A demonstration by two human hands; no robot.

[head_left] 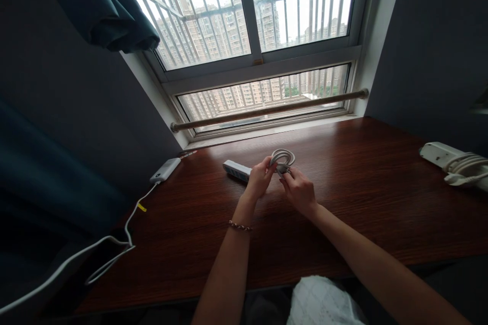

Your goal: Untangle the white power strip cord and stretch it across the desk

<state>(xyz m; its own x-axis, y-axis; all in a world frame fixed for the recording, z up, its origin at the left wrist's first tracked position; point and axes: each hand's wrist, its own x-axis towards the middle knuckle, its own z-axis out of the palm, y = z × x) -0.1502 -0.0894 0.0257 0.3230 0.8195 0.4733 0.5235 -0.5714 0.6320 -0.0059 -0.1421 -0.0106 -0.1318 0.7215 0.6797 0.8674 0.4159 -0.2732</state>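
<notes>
Gathering looked well advanced, judging by the pale grey, flexible cable point(282, 152), which was already bent into a small ring of several loops over the dark reddish-brown, wood-grained tabletop point(358, 183). The ring was not yet set down, and no fastening could be made out on it, though fingers hid its lower part.

Two bare hands shared the cable. The left hand point(260, 179), above a braided, reddish-and-pale bracelet point(240, 226), was drawn in narrow around the near left side of the loops. The right hand point(301, 190) pinched the bundle at its lower right, thumb and fingers close together.

Counted, there was one cable ring in the hands. One slim, white, bar-shaped power strip point(237, 168) lay just behind the left hand, partly covered by it; whether the cable ran to it could not be told. One larger white, blocky power strip point(442, 154) sat at the far right, with one off-white, thick cord point(467, 163) wound in several turns. On the left side lay one white, rectangular box point(166, 170) with one thin white lead point(110, 237), bearing a single yellow tag point(142, 207).
</notes>
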